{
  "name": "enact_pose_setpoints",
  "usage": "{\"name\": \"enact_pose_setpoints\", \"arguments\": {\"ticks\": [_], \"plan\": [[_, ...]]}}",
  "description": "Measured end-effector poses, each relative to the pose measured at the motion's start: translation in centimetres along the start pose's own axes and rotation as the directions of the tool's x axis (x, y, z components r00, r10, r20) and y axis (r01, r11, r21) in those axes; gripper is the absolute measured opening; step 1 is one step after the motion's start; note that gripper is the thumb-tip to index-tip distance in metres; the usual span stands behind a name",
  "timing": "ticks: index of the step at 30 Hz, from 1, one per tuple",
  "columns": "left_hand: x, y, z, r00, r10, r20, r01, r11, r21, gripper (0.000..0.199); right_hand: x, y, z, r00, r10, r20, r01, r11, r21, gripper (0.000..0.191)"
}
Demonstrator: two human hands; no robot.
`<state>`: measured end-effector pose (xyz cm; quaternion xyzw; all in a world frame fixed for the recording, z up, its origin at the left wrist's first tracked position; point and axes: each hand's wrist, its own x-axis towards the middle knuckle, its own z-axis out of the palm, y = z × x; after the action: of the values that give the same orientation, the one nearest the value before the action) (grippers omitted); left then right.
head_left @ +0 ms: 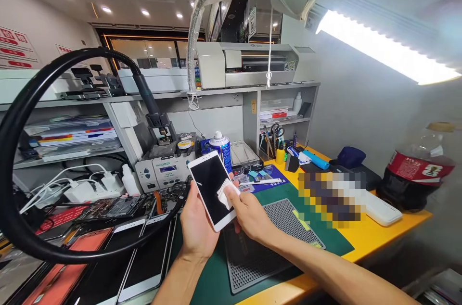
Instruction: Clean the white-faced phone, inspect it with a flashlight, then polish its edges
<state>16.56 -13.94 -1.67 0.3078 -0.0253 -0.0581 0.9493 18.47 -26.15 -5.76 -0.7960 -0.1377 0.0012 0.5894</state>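
A white smartphone (205,189) with a dark screen is tilted up in the middle of the view. My left hand (197,223) is closed round its left edge and back. In my right hand (249,209) a white tissue or cloth (224,195) is pinched and pressed against the right part of the screen. Some of my right fingers are hidden behind the phone's edge. Below the hands lies a grey honeycomb work mat (277,233) on a green mat (334,233).
Several phones, among them a white one (147,257), lie at left under a black looped hose (14,189). A soldering station (166,172) and blue spray can (221,144) stand behind. A cola bottle (415,170) is at right; a bright lamp (382,50) hangs overhead.
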Motion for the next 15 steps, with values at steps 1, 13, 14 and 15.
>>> {"name": "enact_pose_setpoints", "arguments": {"ticks": [1, 13, 14, 15], "plan": [[0.0, 0.3, 0.1, 1.000, -0.023, -0.008, 0.023, 1.000, -0.002, 0.054, 0.0, 0.0, -0.1, 1.000, -0.007, 0.011, 0.007, 1.000, 0.000, 0.076], [0.0, 1.6, 0.5, 0.992, -0.073, -0.104, 0.080, 0.994, 0.069, 0.068, 0.1, 0.0, -1.1, 0.973, -0.003, 0.232, -0.028, 0.991, 0.129, 0.053], [0.0, 1.6, 0.4, 0.992, -0.077, -0.103, 0.083, 0.995, 0.055, 0.068, 0.0, 0.0, -1.0, 0.976, -0.004, 0.219, -0.026, 0.990, 0.138, 0.048], [-0.1, 1.5, 0.4, 0.992, -0.082, -0.093, 0.085, 0.996, 0.030, 0.068, 0.0, 0.0, -0.9, 0.983, -0.007, 0.182, -0.020, 0.989, 0.149, 0.046]]}}
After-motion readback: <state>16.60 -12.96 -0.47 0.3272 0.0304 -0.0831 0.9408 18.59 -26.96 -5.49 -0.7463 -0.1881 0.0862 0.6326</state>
